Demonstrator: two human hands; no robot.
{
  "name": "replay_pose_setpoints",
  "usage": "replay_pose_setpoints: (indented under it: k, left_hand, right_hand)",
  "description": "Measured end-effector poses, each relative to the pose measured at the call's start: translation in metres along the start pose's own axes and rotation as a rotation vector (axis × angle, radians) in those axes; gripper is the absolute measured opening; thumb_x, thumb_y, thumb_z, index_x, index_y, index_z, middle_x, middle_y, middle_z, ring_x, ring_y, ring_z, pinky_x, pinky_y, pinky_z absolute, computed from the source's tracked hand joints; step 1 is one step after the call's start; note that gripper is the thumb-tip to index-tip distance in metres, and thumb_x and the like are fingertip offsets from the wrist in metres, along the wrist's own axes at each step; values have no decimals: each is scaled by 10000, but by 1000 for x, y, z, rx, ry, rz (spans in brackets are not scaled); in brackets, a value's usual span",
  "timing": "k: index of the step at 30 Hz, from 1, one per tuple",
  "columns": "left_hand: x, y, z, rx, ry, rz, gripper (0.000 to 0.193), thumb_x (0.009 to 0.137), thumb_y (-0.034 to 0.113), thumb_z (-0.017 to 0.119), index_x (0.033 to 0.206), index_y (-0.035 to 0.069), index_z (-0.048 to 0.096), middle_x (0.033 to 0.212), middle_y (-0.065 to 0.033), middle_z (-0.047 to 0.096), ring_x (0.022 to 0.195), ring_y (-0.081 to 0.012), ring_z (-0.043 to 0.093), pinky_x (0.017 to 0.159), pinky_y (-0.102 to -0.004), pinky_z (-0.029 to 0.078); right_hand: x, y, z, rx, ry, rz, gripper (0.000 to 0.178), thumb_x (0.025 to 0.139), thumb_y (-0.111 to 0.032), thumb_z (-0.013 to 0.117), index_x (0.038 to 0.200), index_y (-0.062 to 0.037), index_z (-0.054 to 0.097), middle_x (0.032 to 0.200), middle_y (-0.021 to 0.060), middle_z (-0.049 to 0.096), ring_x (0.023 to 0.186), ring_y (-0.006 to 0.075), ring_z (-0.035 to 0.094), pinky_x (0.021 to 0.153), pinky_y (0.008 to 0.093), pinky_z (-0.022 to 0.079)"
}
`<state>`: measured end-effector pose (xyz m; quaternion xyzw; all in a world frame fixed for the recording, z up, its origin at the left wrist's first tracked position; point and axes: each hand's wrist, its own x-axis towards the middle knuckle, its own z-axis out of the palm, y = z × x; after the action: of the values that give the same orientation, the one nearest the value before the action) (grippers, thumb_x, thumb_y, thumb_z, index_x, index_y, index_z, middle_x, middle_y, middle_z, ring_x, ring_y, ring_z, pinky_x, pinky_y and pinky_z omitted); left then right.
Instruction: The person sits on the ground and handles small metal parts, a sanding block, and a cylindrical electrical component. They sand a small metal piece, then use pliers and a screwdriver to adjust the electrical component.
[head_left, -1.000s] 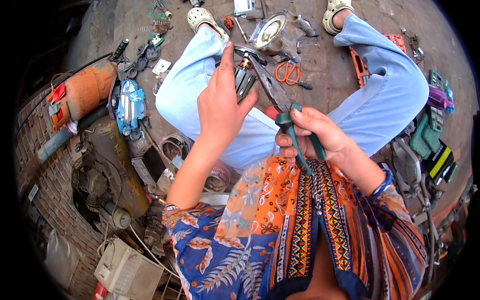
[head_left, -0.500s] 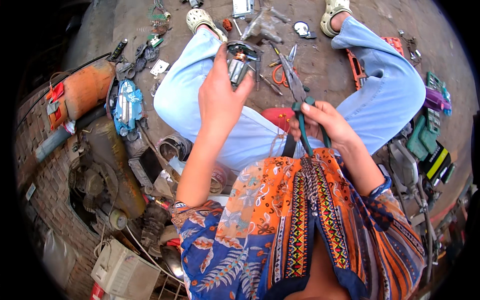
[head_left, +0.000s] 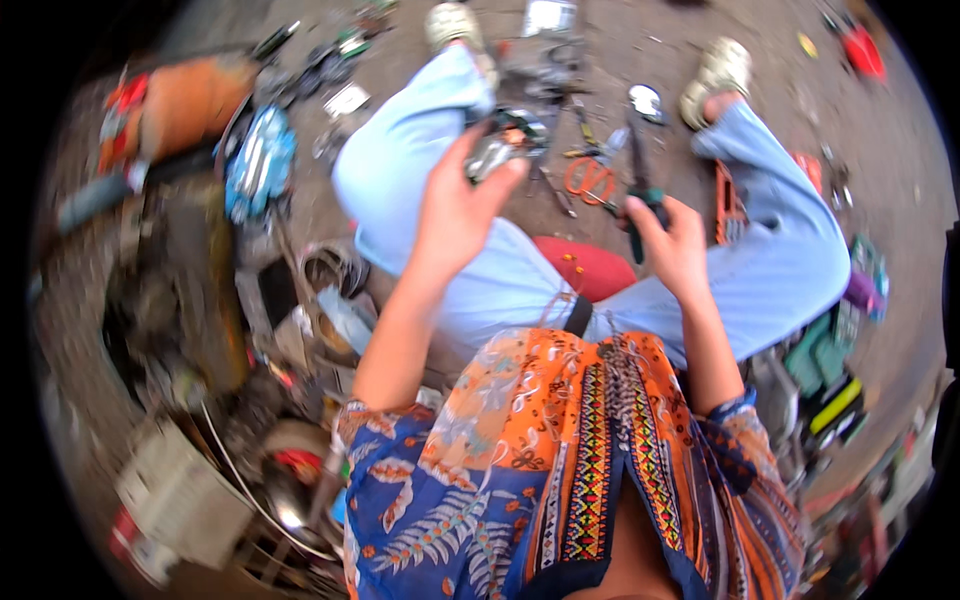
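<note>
My left hand [head_left: 455,215] is closed round a small electric motor part [head_left: 497,156] with silvery metal and copper-coloured windings, held above my bent left leg. On the other side, my right hand [head_left: 676,248] grips long-nose pliers [head_left: 638,160] with dark green handles. Their jaws point away from me and look close together, though blur hides the tips. The pliers stay apart from the motor part. On the ground between the two hands lie orange-handled scissors [head_left: 590,180]. A red rounded thing [head_left: 592,266] sits between my thighs.
Far ahead lie a grey metal piece [head_left: 540,75] and a round white-and-dark part [head_left: 646,102]. An orange cylinder [head_left: 195,108] and a blue bag [head_left: 260,165] are at left, above heaped machine parts. Beside my right leg stands an open red tool case [head_left: 728,205].
My right hand has moved forward and right with the pliers, which now point more straight ahead. My left hand has shifted right and slightly nearer with the motor part. The whole view has swung.
</note>
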<state>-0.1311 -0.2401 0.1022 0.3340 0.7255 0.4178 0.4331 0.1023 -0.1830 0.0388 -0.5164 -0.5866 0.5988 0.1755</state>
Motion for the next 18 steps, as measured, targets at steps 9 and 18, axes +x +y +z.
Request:
replay_pose_setpoints:
  k: [9,18]
  left_hand:
    - [36,-17,19,-511,157,421,303,859,230,660,1057,9,597,836,15,623,694,-44,545,608,-216,467]
    - [98,-33,115,-301,244,173,458,797,338,654,982,-70,561,885,-186,625,874,-300,616,757,-394,469]
  right_hand:
    - [-42,-143,44,83,-46,-628,157,870,-91,613,936,52,616,803,64,636,673,108,555,574,243,418]
    - [18,-169,163,-1373,-423,-1056,46,703,-43,618,683,-21,653,732,164,647,672,301,663,564,371,523]
